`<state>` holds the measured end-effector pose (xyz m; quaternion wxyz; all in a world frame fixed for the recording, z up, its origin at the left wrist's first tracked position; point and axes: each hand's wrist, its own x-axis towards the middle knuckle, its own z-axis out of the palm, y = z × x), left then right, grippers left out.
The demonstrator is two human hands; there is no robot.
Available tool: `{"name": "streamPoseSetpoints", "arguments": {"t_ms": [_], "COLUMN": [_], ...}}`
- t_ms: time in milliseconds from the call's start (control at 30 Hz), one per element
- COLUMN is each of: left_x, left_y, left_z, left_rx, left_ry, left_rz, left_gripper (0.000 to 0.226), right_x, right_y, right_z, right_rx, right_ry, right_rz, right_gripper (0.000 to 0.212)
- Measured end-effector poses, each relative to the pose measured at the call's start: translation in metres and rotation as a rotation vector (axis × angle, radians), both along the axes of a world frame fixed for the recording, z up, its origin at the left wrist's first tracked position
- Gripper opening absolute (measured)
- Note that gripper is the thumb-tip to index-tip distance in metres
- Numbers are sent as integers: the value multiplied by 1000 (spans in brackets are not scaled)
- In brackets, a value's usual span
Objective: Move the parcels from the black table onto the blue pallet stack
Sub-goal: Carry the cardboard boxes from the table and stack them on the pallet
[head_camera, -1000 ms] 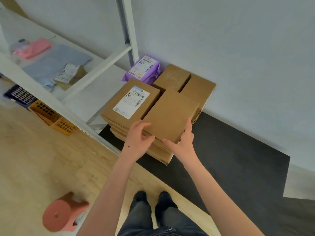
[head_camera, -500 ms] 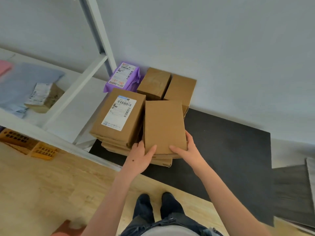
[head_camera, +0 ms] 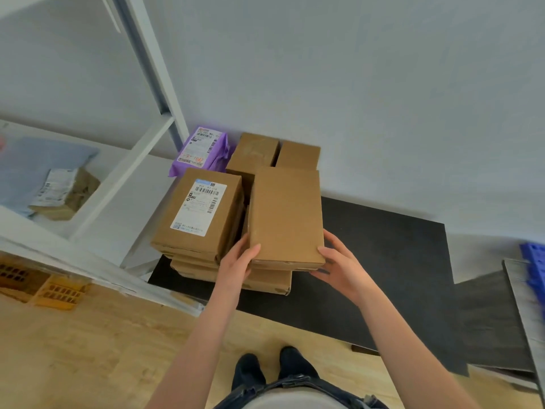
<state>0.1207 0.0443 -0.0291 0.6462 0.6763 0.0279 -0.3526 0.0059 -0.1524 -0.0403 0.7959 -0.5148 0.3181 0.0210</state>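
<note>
Both bare forearms reach forward and converge. The left hand (head_camera: 236, 262) grips the plain parcel (head_camera: 286, 214) at its near left corner, thumb on top. The right hand (head_camera: 342, 264) holds the near right corner likewise.

Own body, head view: left grip (head_camera: 236, 270) and right grip (head_camera: 342, 267) bare, forearms bare down to the frame edge. Clothing — jeans (head_camera: 300, 382) in dark blue denim, waistband seam visible; pale top (head_camera: 295, 404) at the bottom edge. The shoes (head_camera: 248, 361) are dark with rounded toes.
</note>
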Motion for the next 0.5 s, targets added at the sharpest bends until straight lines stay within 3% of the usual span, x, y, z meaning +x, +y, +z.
{"name": "streamPoseSetpoints", "arguments": {"t_ms": [133, 267, 500], "left_x": [6, 8, 13], "left_y": [1, 9, 13], "left_z": [22, 43, 60], "left_rx": [-36, -81, -162], "left_ry": [-37, -101, -211], "left_rz": [-63, -156, -268], "left_gripper": [57, 80, 86], "right_x": [-13, -22, -26], "right_y": [-4, -3, 2], "right_z": [14, 32, 63], "right_rx": [-60, -142, -253], "right_ry": [-75, -139, -215], "right_rz": [-2, 41, 30], "right_gripper": [80, 90, 91]}}
